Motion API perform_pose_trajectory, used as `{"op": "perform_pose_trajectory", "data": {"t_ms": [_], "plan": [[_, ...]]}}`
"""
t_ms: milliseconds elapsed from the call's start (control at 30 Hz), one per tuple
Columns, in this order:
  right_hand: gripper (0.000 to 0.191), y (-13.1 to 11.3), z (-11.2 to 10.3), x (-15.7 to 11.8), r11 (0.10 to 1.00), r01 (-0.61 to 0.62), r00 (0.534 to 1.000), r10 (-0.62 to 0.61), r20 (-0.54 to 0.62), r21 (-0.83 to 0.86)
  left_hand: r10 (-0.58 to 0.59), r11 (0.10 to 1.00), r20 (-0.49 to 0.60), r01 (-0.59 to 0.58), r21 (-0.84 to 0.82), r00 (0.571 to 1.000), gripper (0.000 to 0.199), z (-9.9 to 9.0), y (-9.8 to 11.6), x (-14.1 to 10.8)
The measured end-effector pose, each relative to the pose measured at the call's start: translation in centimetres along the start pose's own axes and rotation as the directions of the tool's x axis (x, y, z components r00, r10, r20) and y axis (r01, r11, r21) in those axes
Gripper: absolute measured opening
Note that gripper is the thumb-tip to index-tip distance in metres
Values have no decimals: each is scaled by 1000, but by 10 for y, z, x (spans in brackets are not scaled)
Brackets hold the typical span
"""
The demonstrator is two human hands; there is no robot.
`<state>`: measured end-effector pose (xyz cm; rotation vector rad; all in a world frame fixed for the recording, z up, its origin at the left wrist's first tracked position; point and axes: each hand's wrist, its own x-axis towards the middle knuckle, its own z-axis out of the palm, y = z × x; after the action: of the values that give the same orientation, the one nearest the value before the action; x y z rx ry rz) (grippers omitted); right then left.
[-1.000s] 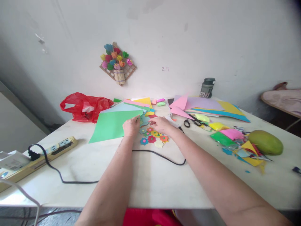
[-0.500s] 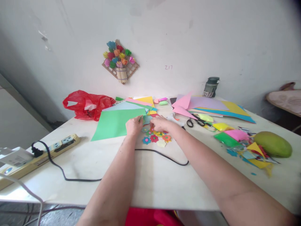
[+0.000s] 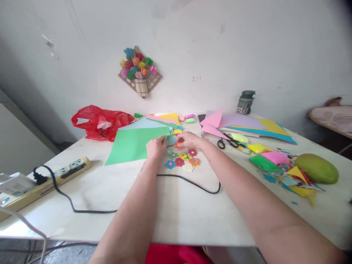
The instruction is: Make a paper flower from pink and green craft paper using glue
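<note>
My left hand (image 3: 156, 147) is closed at the right edge of the green paper sheet (image 3: 132, 145); a small dark thing shows at its fingertips, too small to name. My right hand (image 3: 189, 140) pinches an orange paper flower (image 3: 179, 145) just beside a pale blue paper piece (image 3: 172, 140). Below both hands lie several cut paper flowers with coloured centres, among them a blue flower (image 3: 170, 164), a red flower (image 3: 179, 162), an orange flower (image 3: 194, 161) and a cream flower (image 3: 188, 167).
A red plastic bag (image 3: 103, 123) and a power strip (image 3: 66, 170) are on the left. To the right are scissors (image 3: 228, 142), pink paper (image 3: 213, 121), stacked coloured sheets (image 3: 244, 121), bright clay packets (image 3: 264, 161) and a green mango (image 3: 317, 168). A black cable (image 3: 189, 180) crosses the table.
My right hand has lifted up and away from the flower pile with the orange flower in its fingers, uncovering a red flower. My left hand stays in nearly the same place.
</note>
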<state>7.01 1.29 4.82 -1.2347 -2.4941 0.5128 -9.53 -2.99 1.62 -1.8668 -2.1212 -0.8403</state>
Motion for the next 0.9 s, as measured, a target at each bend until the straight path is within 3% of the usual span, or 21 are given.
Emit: {"op": "perform_pose_trajectory", "data": {"t_ms": [167, 300, 400, 567, 900], "plan": [[19, -3, -15, -11, 997, -15, 991, 5, 133, 70, 17, 1000, -5, -17, -1, 1000, 37, 0, 0, 0], [17, -11, -20, -19, 995, -46, 966, 66, 249, -85, 10, 1000, 4, -10, 3, 1000, 36, 0, 0, 0], [20, -14, -16, -15, 976, -7, 978, 52, 200, -216, 12, 1000, -1, -12, -9, 1000, 37, 0, -1, 0], [26, -17, -2, -5, 959, -15, 995, 44, 94, -283, -15, 1000, -19, 14, -27, 1000, 37, 0, -1, 1], [34, -45, 20, 15, 933, -3, 979, 77, 191, -360, -70, 995, -58, 66, -71, 996, 36, 1, -3, 1]]}}
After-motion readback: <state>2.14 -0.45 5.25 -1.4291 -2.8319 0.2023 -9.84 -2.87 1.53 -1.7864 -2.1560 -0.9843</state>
